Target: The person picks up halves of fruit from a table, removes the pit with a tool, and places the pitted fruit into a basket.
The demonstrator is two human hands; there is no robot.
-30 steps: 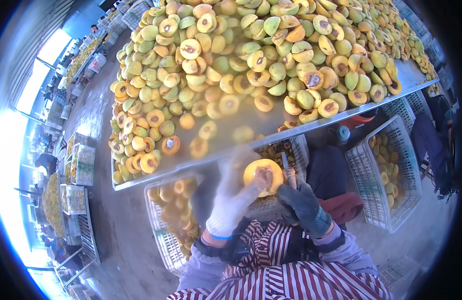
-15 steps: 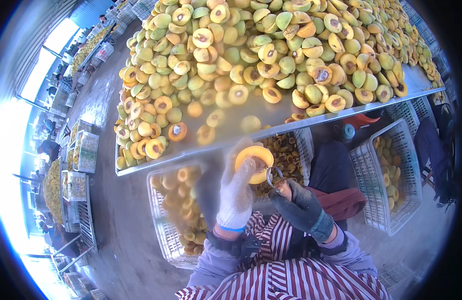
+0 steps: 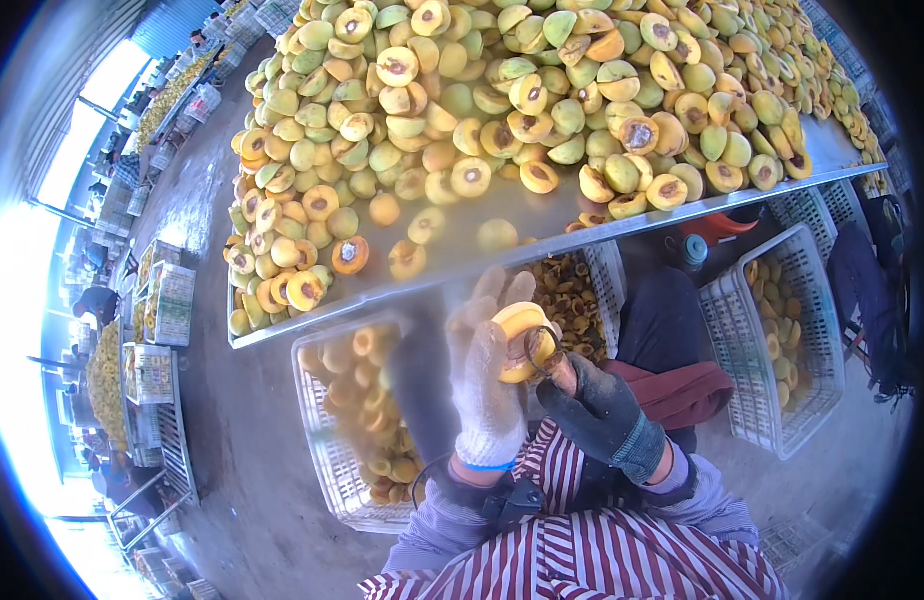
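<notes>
In a white knitted glove, my left hand [image 3: 482,385] cradles a yellow peach half [image 3: 519,320], its cut face turned to the right. My right hand [image 3: 607,412], in a dark rubber-coated glove, grips a pitting knife [image 3: 561,376] with a short handle and a curved metal loop. The loop sits at the brown centre of the cut face, and flesh partly hides it. Both hands meet over my lap, just in front of the metal table [image 3: 562,242]. On that table lies a big heap of halved peaches [image 3: 472,176], several with brown centres showing.
White plastic crates stand around me: one at left [image 3: 317,450] with peach halves, one below the table [image 3: 608,280] with brown scraps, one at right [image 3: 724,335] with fruit. A teal-lidded bottle [image 3: 694,252] and red basin [image 3: 724,228] are beyond. Another person's dark-trousered leg [image 3: 860,290] shows far right.
The knife's loop has gone from the peach half's edge into its centre. My left hand has shifted slightly right and turned the peach half, its fingers now spread behind it.
</notes>
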